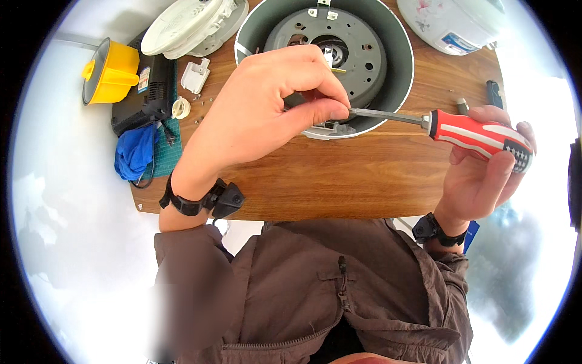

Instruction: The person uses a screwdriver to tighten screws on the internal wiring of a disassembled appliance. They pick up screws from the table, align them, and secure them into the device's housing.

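My left hand (267, 106) pinches the tip end of a screwdriver shaft (391, 117) above the lower rim of an open metal appliance housing (408, 67); whether a small part is also between the fingertips, I cannot tell. My right hand (479, 182) grips the red, white and dark patterned screwdriver handle (467, 133), with the shaft lying nearly level and pointing left. Inside the housing sits a grey round plate (370, 85) with holes and brackets, partly hidden behind my left hand.
A wooden table (345, 182) carries white lids (176, 27), a small white part (195, 74), a cream ring (180, 108), a yellow cup (112, 73), a black device (148, 97), a green mat (167, 155), a blue cloth (133, 151) and a white appliance shell (448, 21).
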`<act>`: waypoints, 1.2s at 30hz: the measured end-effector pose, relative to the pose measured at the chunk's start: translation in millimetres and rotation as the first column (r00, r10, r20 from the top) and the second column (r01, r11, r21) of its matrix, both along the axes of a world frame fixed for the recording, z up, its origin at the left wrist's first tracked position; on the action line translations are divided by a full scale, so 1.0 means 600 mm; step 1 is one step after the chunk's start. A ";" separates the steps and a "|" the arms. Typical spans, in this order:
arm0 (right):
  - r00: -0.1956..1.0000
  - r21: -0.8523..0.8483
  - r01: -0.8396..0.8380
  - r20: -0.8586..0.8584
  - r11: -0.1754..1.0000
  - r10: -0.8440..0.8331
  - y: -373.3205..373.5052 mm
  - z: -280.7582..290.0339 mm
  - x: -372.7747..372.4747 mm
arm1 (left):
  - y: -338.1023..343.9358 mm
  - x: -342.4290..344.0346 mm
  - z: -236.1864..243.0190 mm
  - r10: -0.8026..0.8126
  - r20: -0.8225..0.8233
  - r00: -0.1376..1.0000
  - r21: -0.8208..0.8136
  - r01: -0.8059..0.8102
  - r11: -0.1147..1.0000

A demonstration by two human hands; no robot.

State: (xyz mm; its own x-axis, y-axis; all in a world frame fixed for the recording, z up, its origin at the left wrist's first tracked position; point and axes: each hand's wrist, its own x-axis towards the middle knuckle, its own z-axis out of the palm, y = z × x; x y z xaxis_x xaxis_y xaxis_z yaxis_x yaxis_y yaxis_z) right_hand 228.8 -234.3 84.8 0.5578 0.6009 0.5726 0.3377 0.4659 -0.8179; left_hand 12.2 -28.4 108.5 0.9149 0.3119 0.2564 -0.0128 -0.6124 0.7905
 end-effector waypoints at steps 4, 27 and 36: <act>0.962 -0.033 0.052 -0.267 0.998 -0.059 0.012 -0.022 -0.010 | 0.006 -0.001 -0.004 -0.008 -0.033 0.999 -0.048 0.007 0.999; 0.781 0.015 -0.068 -0.621 0.998 0.063 0.039 -0.082 -0.011 | 0.024 -0.070 -0.052 0.155 0.012 0.988 0.525 -0.138 0.840; 0.817 0.040 -0.145 -0.559 0.989 0.142 0.038 -0.077 -0.011 | 0.011 -0.076 -0.089 0.208 0.059 0.976 0.532 -0.207 0.821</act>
State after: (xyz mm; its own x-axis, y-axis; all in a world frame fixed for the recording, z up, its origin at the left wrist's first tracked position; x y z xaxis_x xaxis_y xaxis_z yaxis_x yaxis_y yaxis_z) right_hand 222.5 -211.3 38.9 0.6882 0.7013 0.1858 -0.2488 0.4687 -0.8476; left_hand -33.4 -21.8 55.1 0.8446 0.3103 0.4364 0.1636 -0.9256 0.3414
